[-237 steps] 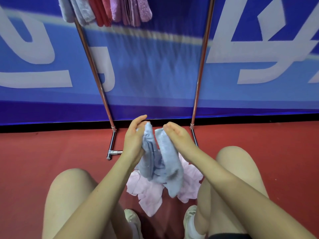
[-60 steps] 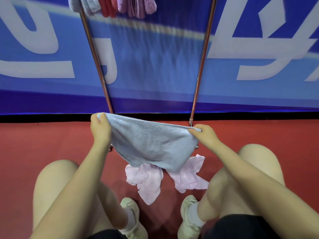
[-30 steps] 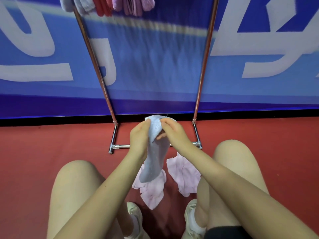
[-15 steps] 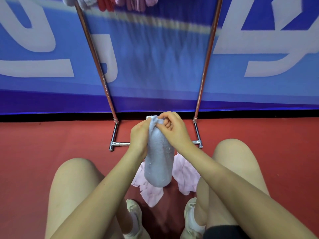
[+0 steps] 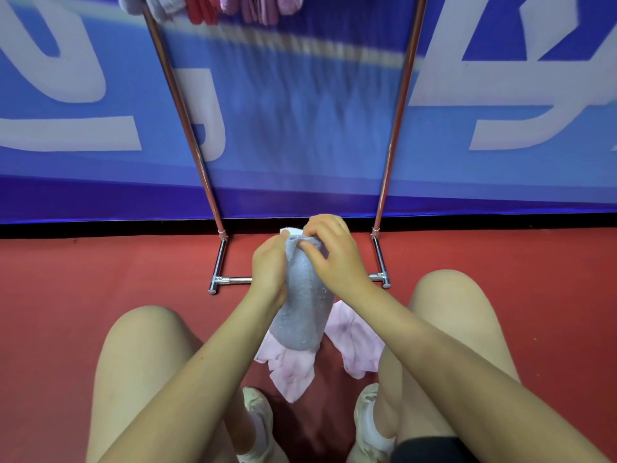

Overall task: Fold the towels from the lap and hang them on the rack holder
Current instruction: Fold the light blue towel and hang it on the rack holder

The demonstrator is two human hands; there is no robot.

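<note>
Soft grey terry towel (image 5: 302,309): spread wide two seconds ago, now doubled narrow; our left hand (image 5: 269,272) and right hand (image 5: 330,253) pinch its top. Ready for hanging.

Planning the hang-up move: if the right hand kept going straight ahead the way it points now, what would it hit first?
Likely the blue banner, passing between the rack's poles; depth is unclear. The right hand already pinches the grey towel's top edge.
</note>
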